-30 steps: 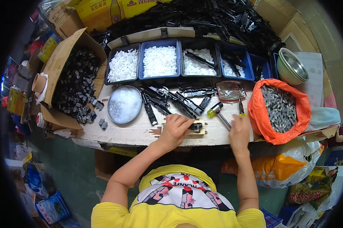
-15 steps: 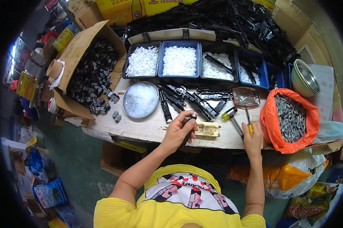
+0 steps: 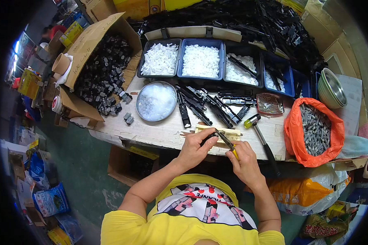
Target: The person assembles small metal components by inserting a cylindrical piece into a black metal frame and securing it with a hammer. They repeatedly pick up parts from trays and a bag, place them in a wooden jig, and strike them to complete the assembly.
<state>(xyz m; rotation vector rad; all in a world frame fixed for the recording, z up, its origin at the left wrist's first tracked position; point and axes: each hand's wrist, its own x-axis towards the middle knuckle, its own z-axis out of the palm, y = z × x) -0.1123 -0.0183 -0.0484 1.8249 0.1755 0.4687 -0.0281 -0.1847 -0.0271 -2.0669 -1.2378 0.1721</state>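
Note:
My left hand (image 3: 195, 149) is closed round a slim black part (image 3: 208, 139), mostly hidden by the fingers. Its kind cannot be made out. Gripped in my right hand (image 3: 246, 164) is a yellow-handled screwdriver (image 3: 228, 142), its thin dark shaft slanting up and left to meet the black part. Both hands are over the table's front edge. Just behind them lies a cream block-like fixture (image 3: 233, 134) with a channel, partly covered. A mallet (image 3: 260, 136) with a yellow-green head and black handle rests to the right. Several long black plastic assemblies (image 3: 210, 104) lie beyond the fixture.
Blue bins of white pieces (image 3: 200, 61) line the back, before a heap of black parts (image 3: 249, 24). Left stand a carton of dark blocks (image 3: 106, 61) and a round metal dish (image 3: 140, 107). An orange bag of grey pieces (image 3: 292, 134) and stacked bowls (image 3: 326, 92) stand right.
My right hand has brought the screwdriver from beside the mallet leftward to the black part. My left hand has come slightly lower, still holding that part. The view has shifted a little.

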